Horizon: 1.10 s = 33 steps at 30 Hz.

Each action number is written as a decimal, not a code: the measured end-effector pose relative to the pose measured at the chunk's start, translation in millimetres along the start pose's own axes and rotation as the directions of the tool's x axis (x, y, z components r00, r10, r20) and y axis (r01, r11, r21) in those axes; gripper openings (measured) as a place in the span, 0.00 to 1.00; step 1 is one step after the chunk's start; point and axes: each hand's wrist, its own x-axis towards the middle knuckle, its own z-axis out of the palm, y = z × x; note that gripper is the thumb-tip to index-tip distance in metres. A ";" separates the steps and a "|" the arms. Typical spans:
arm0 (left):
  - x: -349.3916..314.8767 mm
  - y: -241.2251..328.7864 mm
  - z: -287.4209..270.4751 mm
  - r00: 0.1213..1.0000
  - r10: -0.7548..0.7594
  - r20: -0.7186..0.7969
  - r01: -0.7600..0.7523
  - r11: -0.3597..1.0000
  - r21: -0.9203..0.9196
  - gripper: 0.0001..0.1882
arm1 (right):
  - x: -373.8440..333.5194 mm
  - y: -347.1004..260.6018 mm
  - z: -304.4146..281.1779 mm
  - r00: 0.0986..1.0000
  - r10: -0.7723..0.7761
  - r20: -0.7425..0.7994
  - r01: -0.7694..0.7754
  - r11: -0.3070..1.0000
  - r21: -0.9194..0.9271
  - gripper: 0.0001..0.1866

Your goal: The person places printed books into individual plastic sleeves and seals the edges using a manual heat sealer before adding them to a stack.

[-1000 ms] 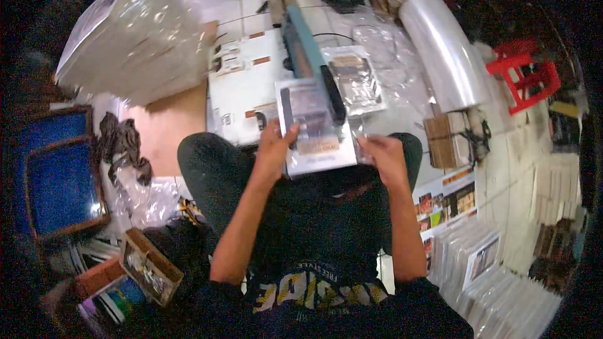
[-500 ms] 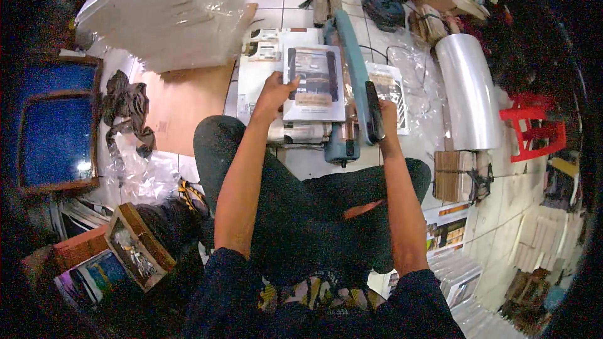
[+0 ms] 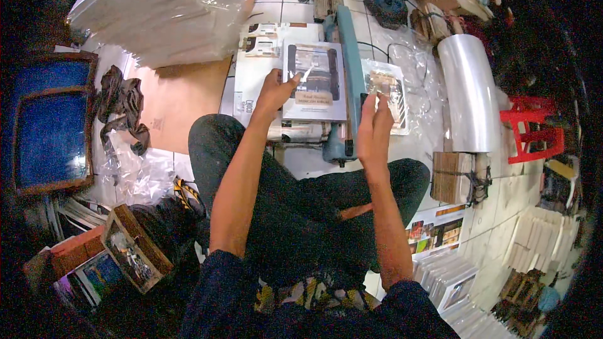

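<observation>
My left hand point(image 3: 274, 95) grips the left edge of a thin white book point(image 3: 314, 108) with a grey picture on its cover, thumb on top and fingers beneath. The book lies over a stack of white printed covers point(image 3: 256, 66), its right side against a long blue-grey bar heat sealer point(image 3: 349, 44). To the right of the bar, my right hand point(image 3: 375, 129) is closed at the sealer's black handle point(image 3: 363, 98), which it partly hides. Just past that hand lies another book in clear plastic point(image 3: 397, 103).
A large pile of clear plastic sleeves point(image 3: 160, 16) spreads at the far left over brown cardboard point(image 3: 179, 103). On the right stand a plastic film roll point(image 3: 466, 94), a red stool point(image 3: 532, 129) and a tied bundle point(image 3: 449, 177). A wooden box point(image 3: 135, 248) lies at lower left.
The sealer's raised bar has come down beside the book. My right hand has moved left and slightly nearer with the handle, while my left hand keeps its hold on the book.
</observation>
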 end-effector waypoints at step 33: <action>-30.3 51.4 -35.1 0.911 0.185 -0.369 -0.412 0.441 -0.797 0.19 | 8.9 37.9 -50.6 0.987 -0.067 0.144 0.047 0.990 0.134 0.35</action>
